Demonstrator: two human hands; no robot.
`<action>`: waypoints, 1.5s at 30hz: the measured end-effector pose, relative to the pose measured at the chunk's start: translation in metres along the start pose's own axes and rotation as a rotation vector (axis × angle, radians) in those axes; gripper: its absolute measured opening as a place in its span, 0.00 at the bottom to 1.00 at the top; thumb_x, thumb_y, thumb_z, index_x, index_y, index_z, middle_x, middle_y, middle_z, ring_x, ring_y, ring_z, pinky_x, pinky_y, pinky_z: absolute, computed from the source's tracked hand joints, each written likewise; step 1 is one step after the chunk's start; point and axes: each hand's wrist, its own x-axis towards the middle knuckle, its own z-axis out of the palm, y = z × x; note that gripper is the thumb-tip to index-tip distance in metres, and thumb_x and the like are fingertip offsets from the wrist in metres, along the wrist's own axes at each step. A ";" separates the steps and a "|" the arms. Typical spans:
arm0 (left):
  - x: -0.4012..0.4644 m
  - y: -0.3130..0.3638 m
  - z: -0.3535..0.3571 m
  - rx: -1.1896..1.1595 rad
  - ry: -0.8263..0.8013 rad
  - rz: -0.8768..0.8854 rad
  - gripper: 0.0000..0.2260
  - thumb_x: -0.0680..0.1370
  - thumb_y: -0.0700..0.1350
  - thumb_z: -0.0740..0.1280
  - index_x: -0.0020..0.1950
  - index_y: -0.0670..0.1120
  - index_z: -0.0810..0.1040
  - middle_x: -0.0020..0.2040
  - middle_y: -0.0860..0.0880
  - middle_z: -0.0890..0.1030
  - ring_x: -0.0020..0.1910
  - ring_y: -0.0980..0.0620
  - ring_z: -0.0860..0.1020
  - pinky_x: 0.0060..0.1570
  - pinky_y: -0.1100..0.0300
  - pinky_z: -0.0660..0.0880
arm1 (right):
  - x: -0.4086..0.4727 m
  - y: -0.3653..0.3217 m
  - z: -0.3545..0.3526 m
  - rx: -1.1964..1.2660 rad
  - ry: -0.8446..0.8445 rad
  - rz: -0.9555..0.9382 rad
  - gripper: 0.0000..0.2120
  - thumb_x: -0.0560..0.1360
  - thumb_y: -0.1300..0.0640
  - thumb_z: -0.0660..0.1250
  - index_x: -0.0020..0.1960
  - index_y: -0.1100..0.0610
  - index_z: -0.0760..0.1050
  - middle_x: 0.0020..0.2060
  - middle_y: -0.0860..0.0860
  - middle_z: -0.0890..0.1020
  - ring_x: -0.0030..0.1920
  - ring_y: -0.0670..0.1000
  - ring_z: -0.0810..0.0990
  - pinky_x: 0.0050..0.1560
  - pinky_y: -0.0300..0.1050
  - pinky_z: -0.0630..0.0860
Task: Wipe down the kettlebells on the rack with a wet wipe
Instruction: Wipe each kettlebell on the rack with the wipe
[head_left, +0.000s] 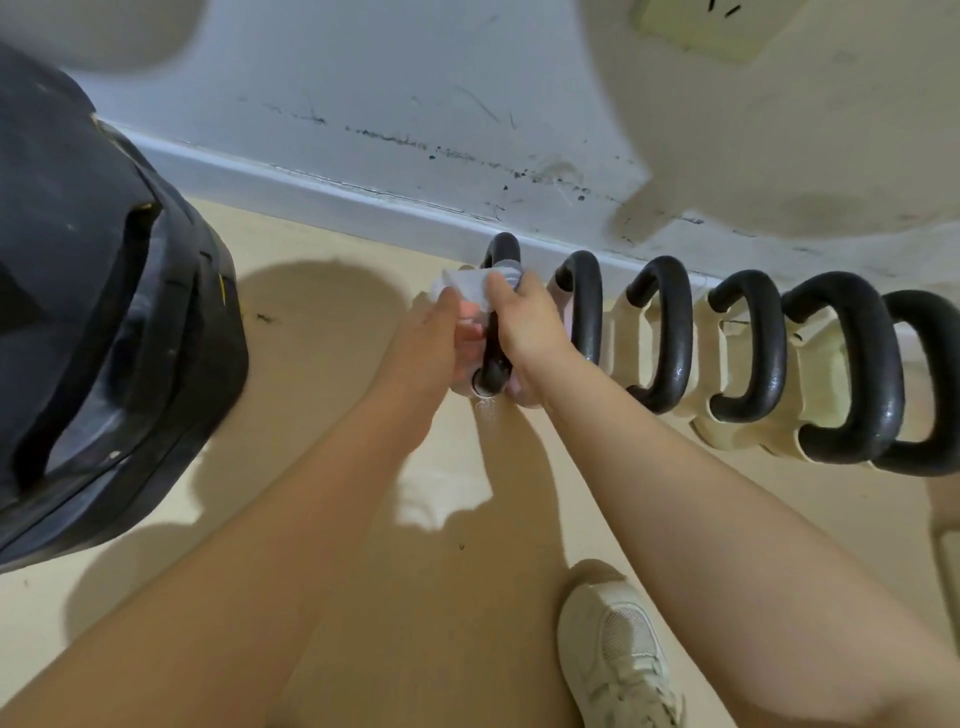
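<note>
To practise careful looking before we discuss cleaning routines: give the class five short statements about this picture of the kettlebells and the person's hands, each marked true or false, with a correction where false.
1. Both hands work at the leftmost kettlebell in the row. True.
2. The wet wipe is bright blue. False: it is white.
3. The right hand lies on the far-right kettlebell. False: it is at the leftmost one, beside the left hand.
4. The kettlebell handles are dark, and the bodies beneath them are pale cream. True.
5. A black boot stands on the floor. False: a pale cream sneaker is there.
</note>
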 end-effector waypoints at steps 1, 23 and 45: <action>-0.001 -0.001 0.001 0.015 -0.010 -0.007 0.17 0.82 0.51 0.51 0.53 0.43 0.76 0.42 0.51 0.80 0.29 0.65 0.79 0.26 0.74 0.71 | 0.003 0.004 0.000 0.059 -0.018 0.058 0.09 0.73 0.51 0.57 0.48 0.53 0.72 0.46 0.59 0.80 0.50 0.60 0.80 0.56 0.60 0.76; -0.003 -0.003 -0.010 -0.057 -0.025 -0.119 0.28 0.77 0.65 0.44 0.37 0.46 0.70 0.46 0.44 0.82 0.43 0.51 0.81 0.40 0.63 0.74 | -0.037 0.053 0.011 0.005 0.120 -0.194 0.13 0.77 0.53 0.59 0.58 0.60 0.68 0.47 0.55 0.79 0.48 0.54 0.78 0.51 0.48 0.74; 0.002 -0.013 -0.035 0.209 0.119 -0.108 0.31 0.78 0.63 0.40 0.52 0.48 0.79 0.56 0.48 0.75 0.55 0.51 0.71 0.62 0.53 0.66 | -0.026 0.057 -0.017 -1.248 0.131 -1.015 0.23 0.72 0.54 0.54 0.65 0.57 0.72 0.72 0.58 0.65 0.73 0.62 0.61 0.72 0.58 0.52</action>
